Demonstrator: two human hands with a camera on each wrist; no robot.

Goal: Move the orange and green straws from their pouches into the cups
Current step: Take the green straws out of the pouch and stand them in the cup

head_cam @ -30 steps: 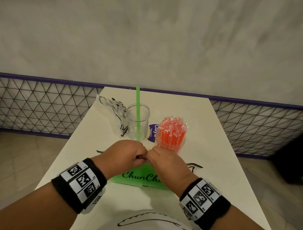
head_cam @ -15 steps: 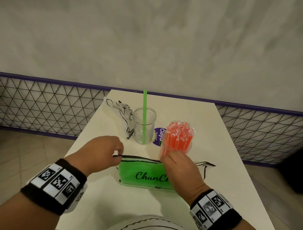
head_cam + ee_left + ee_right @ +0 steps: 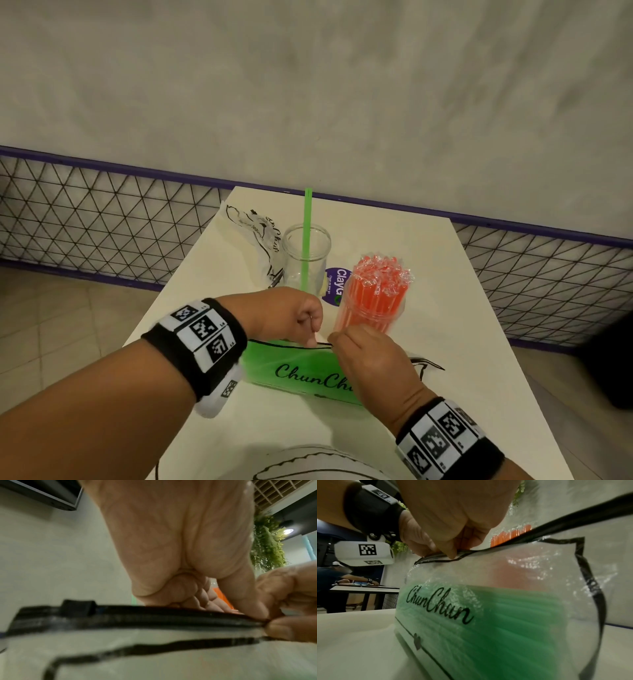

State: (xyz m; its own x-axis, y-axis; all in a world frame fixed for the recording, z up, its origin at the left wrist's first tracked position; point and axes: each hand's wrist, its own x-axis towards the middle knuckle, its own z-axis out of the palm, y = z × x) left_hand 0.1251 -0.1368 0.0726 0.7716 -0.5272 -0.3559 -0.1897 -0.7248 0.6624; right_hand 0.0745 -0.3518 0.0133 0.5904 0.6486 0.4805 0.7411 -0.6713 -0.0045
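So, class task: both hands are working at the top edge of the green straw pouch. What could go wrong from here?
1. The cup of orange straws stands just beyond the right hand; a tug could topple it.
2. The single green straw stands tall in the clear cup behind the left hand, easily knocked.
3. Both hands pinch the pouch at its black-trimmed edge; it may slip.

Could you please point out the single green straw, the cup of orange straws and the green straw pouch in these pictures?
single green straw (image 3: pixel 307 219), head view, on its shaft above the clear cup's rim.
cup of orange straws (image 3: pixel 373 310), head view, on the cup's clear wall.
green straw pouch (image 3: pixel 488 622), right wrist view, on its printed front face.
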